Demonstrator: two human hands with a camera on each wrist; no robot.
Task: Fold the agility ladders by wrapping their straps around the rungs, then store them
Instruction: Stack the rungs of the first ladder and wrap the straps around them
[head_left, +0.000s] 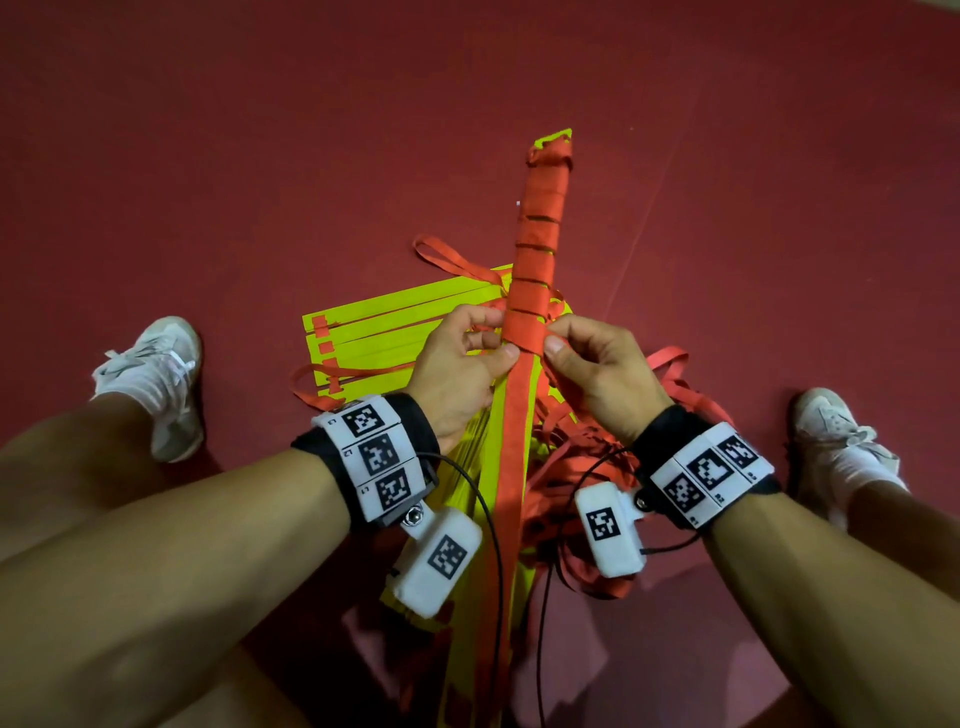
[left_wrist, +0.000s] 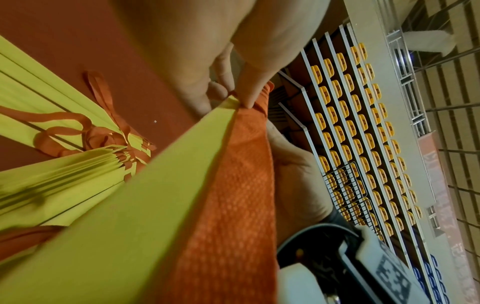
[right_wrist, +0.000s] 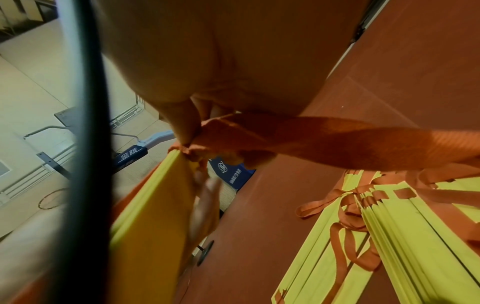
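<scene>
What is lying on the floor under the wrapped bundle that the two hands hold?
Under the wrapped bundle lie loose yellow rungs and tangled red straps on the red floor. The left hand, right hand and bundle hide part of them.

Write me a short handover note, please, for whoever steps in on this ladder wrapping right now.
Left hand: grips the bundle of yellow rungs at the last wrap.
Right hand: pinches the red strap at the same spot.
Done: strap wound in turns over the bundle's far half, up to its far tip.
Left: wrap the near half, where the strap lies flat along the rungs; then the second ladder, fanned out unwrapped on the floor amid loose straps; then store both.
</scene>
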